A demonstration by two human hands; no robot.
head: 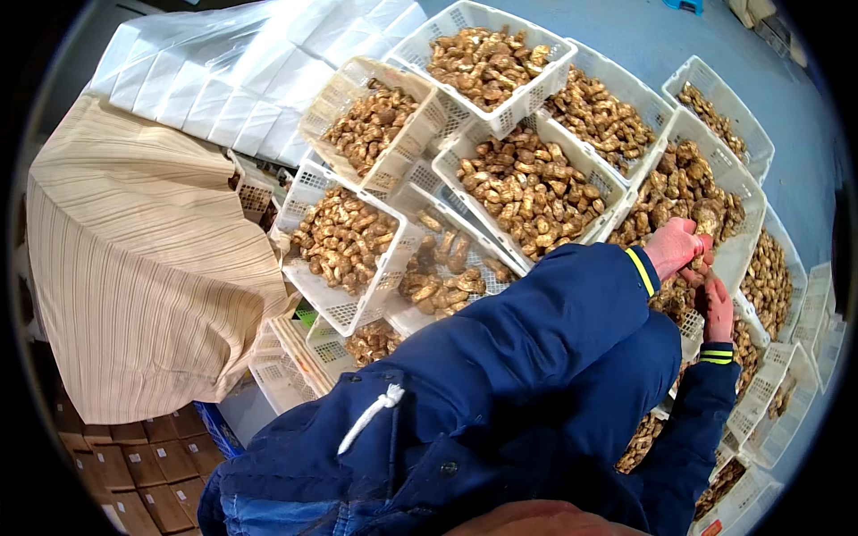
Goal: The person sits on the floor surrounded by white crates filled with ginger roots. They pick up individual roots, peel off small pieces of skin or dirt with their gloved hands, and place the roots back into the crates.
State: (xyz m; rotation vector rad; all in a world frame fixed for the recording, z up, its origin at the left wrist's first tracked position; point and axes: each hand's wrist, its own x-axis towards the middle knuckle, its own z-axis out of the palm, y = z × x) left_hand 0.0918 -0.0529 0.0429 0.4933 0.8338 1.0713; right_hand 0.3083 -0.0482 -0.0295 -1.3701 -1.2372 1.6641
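Note:
My left hand (672, 248) grips the stem of a large brown mushroom (706, 218), its cap pointing away from me, above a white perforated plastic crate (752, 208). More brown, pale-stemmed mushrooms (680, 174) are heaped in that crate. Just below, my right hand (718, 309) has its fingertips up close to the left hand and the lower end of the stem. Its fingers are bent and partly hidden, so whether it holds anything is unclear. Both forearms are in dark blue sleeves with yellow-striped cuffs.
Mushroom-filled crates surround me, such as a stacked one (493, 67) and another (342, 248). A low crate (442, 281) has scattered mushrooms. Striped beige cloth (147, 254) drapes things at left, beside plastic-wrapped white boxes (214, 87). Brown cartons (147, 469) lie lower left; blue floor (637, 33) shows beyond.

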